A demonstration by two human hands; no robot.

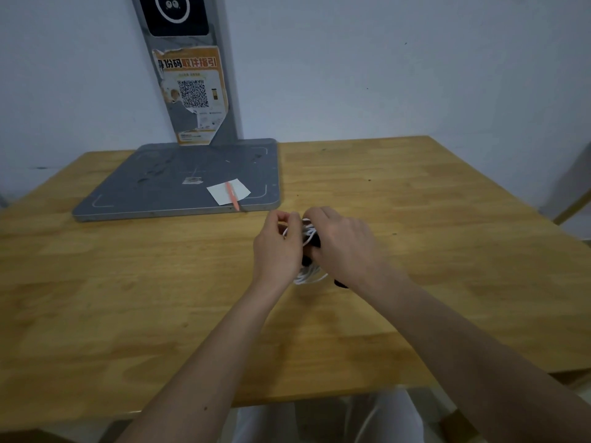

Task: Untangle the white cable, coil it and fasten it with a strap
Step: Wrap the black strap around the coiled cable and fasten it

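Both hands together over the worktop, a little nearer to me than the front right corner of the grey stand base. That base is my landmark.

White cable: gathered into a bundle of loops, held between my two hands, off the grey base and toward me. Lower loops hang out below my wrists, close to the wood; cannot tell if they touch it.

Left hand: fingers curled, pinching the upper side of the bundle. Judged purpose: keep the turns from springing apart.

Right hand: fingers bent down over the bundle, grasping it together with a black strap. The strap shows as dark patches across the middle of the coil, and a dark end sticks out under my right wrist. Whether it is closed yet, I cannot tell; my hands cover the join.

Judgement: untangling and coiling look done; I am at the fastening step. Held close and high because the strap needs tension from both sides. Risk: loose lower loops slipping out of the wrap.

On the grey base, near its front right corner: a white paper slip with a pink pen across it. The post with an orange QR notice rises from the back of the base.
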